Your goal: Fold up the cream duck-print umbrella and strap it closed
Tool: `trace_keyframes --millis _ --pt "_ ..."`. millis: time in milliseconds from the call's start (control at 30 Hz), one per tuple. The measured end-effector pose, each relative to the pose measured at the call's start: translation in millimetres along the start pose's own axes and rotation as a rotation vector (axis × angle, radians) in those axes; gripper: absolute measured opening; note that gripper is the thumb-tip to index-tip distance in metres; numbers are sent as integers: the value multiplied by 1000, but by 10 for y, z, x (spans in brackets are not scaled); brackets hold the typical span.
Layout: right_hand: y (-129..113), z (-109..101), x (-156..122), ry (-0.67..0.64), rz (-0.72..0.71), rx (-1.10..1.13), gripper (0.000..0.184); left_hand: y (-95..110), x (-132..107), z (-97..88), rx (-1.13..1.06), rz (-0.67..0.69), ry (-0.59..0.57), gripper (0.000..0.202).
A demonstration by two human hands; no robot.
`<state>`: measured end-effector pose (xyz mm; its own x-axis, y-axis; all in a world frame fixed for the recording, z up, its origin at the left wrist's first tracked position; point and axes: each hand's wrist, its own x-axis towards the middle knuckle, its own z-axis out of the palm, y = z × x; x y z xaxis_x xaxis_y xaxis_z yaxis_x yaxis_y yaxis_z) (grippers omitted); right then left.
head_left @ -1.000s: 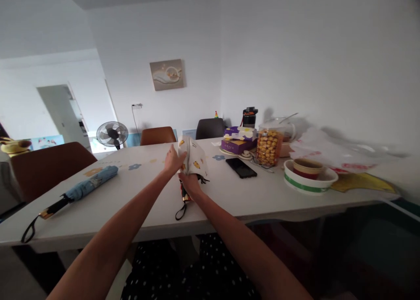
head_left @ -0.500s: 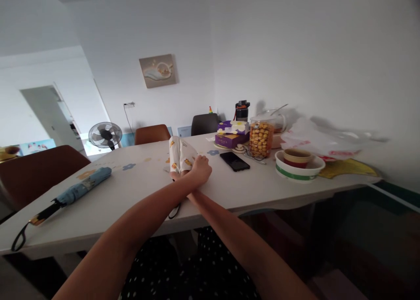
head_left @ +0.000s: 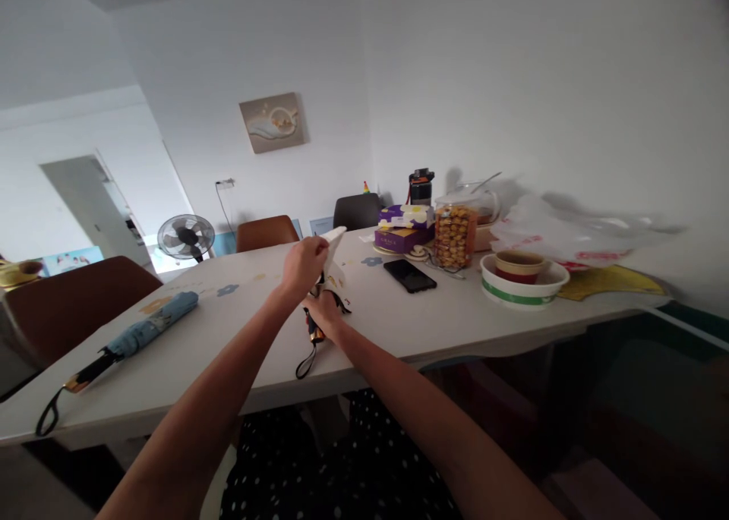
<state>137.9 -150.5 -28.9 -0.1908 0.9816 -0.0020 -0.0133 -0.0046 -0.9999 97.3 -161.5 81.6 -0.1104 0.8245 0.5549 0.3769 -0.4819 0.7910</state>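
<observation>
A folded white umbrella (head_left: 335, 273) with small orange and yellow prints lies across the table in front of me, pointing away. My left hand (head_left: 306, 266) pinches a raised flap of its canopy (head_left: 336, 238) above the umbrella. Close below, my right hand (head_left: 323, 311) is wrapped around the umbrella near the top of its black and gold handle (head_left: 316, 333). A black wrist strap (head_left: 306, 365) hangs from the handle end onto the table. To the left rests a second umbrella (head_left: 151, 330), folded and blue, with a similar handle.
Right of my hands lie a phone (head_left: 410, 275), a snack jar (head_left: 454, 235), purple boxes (head_left: 402, 238) and a white bowl (head_left: 522, 294) holding a smaller cup (head_left: 518, 267). A plastic bag (head_left: 555, 231) sits by the wall. Chairs (head_left: 265, 233) and a fan (head_left: 187, 235) stand beyond the table (head_left: 239, 368).
My left hand has moved left and up from across my right wrist, lifting a canopy flap. My forearms no longer cross, and the umbrella's handle has come into view.
</observation>
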Motion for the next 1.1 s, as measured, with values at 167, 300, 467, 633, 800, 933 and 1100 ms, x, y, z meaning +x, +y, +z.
trace_keyframes --millis 167,300,467,633,800,933,1100 --pt "23 32 9 -16 114 -54 25 -312 -241 -458 30 2 234 22" --pt "24 15 22 -25 147 -74 22 -762 -294 -622 -21 -141 417 30" --pt "-16 0 -7 -6 136 -43 25 -1166 -318 -679 -123 -287 482 35" --pt "-101 -46 -55 -22 78 68 39 -1318 -368 -668 -188 -357 501 34" --pt "-124 -71 -58 7 32 99 45 -1307 -385 -666 -209 -376 542 32" --pt "-149 -67 -95 37 13 34 36 -1329 -401 -645 -220 -422 547 25" --pt "-181 -98 -177 28 -45 -67 24 -1394 -414 -670 -178 -501 543 11"
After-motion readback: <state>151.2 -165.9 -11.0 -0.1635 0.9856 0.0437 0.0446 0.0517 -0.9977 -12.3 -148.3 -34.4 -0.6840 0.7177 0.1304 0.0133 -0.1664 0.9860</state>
